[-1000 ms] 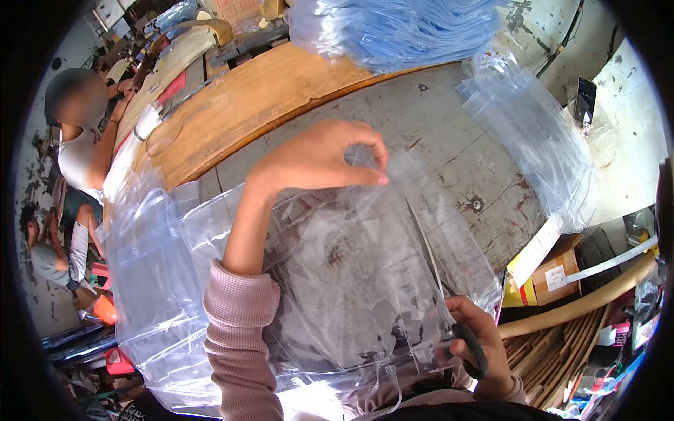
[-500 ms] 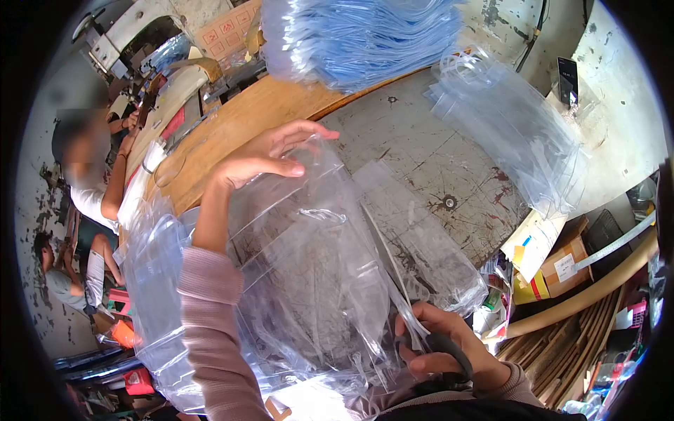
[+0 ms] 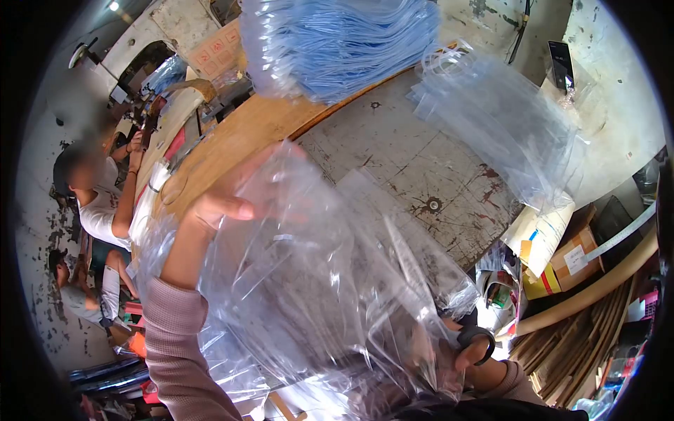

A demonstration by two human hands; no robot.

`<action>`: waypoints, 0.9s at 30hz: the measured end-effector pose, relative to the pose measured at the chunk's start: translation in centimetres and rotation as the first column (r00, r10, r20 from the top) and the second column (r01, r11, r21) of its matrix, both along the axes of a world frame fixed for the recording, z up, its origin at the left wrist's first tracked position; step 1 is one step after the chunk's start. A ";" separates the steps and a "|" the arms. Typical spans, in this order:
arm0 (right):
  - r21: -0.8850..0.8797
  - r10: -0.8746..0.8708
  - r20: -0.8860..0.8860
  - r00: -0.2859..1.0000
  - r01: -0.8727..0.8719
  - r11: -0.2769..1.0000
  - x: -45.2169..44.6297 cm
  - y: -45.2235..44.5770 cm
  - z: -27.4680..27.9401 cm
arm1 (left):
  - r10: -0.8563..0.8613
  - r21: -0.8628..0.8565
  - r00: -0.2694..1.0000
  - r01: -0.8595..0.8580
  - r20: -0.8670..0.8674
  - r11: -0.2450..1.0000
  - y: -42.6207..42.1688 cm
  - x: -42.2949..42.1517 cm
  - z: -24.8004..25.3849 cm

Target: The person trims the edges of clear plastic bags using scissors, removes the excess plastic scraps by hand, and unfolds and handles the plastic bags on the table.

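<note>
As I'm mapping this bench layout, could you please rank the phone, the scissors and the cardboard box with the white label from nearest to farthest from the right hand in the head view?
1. Scissors: black handle in the right hand.
2. Cardboard box: right of that hand, higher in the view.
3. Phone: farthest, at the upper right.

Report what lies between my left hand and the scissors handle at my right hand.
In the head view, creased clear plastic sheeting spans the whole stretch from the left hand to the scissors handle.
</note>
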State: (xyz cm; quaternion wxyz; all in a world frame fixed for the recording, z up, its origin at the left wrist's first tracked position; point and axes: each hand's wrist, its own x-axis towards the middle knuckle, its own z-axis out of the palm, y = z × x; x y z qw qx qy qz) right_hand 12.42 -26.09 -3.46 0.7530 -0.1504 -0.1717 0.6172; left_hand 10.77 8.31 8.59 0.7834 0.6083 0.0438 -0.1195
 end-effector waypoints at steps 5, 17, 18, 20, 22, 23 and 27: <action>0.034 0.187 -0.193 0.963 -0.183 0.982 -1.5 -0.8 -2.4 | -0.013 -0.085 0.993 0.023 0.117 0.996 -1.6 -0.9 -0.8; -0.233 0.260 0.072 0.963 -0.237 0.943 0.5 -1.0 1.3 | -0.069 0.486 0.986 0.136 -0.153 0.863 -0.1 -5.1 0.5; -0.274 0.294 0.162 0.942 -0.243 0.930 0.5 -0.9 1.4 | -0.078 0.617 0.976 0.189 -0.202 0.764 0.3 -5.1 0.7; -0.309 0.243 0.377 0.894 -0.126 0.943 -0.2 -0.6 1.2 | -0.041 0.654 0.937 0.273 -0.347 0.705 0.4 -4.4 0.7; -0.498 0.263 0.302 0.916 -0.084 0.863 -0.6 -0.4 1.9 | 0.011 0.672 0.878 0.358 -0.478 0.648 0.6 -3.4 -0.3; -0.502 0.275 0.300 0.913 -0.094 0.860 -1.0 -0.3 1.8 | -0.072 0.630 0.863 0.419 -0.499 0.653 1.1 -2.8 -1.8; -0.650 0.300 0.457 0.837 0.085 0.755 -1.8 -0.4 1.9 | -0.110 0.798 0.833 0.551 -0.542 0.244 0.0 -0.6 -1.2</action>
